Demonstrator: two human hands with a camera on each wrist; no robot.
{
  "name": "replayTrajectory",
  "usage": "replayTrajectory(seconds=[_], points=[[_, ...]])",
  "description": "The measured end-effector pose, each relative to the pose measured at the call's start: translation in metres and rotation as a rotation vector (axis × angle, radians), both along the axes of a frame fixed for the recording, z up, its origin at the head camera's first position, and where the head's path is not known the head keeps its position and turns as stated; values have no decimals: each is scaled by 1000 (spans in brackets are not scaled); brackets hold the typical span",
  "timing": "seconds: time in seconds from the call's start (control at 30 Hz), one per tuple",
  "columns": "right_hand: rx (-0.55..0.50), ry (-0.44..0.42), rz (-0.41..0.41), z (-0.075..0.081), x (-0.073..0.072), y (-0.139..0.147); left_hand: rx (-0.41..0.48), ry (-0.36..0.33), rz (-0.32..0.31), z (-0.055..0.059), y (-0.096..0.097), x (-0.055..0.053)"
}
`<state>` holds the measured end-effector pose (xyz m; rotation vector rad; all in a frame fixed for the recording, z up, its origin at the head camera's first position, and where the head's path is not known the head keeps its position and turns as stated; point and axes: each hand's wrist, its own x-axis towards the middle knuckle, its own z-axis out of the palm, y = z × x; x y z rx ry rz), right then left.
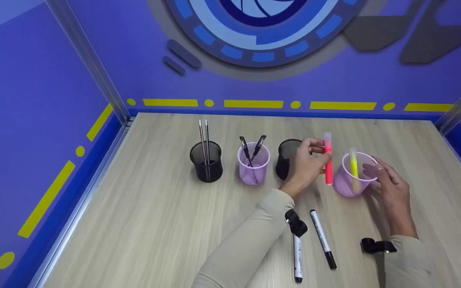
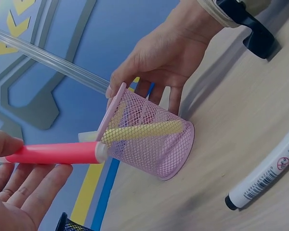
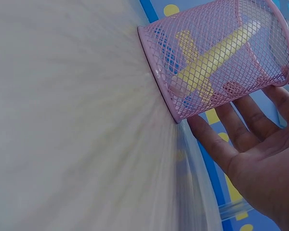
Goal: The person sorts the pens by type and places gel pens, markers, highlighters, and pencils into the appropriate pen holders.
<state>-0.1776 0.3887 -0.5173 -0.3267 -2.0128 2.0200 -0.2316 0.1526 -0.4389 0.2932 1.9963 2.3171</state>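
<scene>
My left hand [image 1: 305, 163] pinches a pink highlighter [image 1: 328, 166] with a clear cap, between thumb and fingers. The highlighter stands upright, just left of a pink mesh pen cup [image 1: 344, 184]. In the left wrist view its white end [image 2: 102, 152] comes close to the cup's rim; whether they touch I cannot tell. My right hand [image 1: 394, 196] holds that cup from the right, thumb near the rim and fingers curved along the mesh. Inside the cup leans a yellow highlighter [image 3: 216, 55], seen through the mesh in both wrist views.
Left of these stand a black mesh cup [image 1: 284, 160] partly behind my left hand, a pink cup [image 1: 250, 174] with two black pens, and a black cup [image 1: 208, 172] with two pencils. Two white markers [image 1: 322, 236] [image 1: 297, 256] lie in front.
</scene>
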Motion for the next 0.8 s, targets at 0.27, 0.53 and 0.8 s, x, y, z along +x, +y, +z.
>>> replayTrajectory(seconds=[0.27, 0.53, 0.8], points=[[42, -42, -1, 3, -2, -1, -1, 12, 10, 3, 8, -5], [60, -54, -35, 2, -1, -2, 112, 1, 9, 8, 21, -10], [58, -52, -30, 2, 0, -1, 127, -2, 8, 10, 33, -13]])
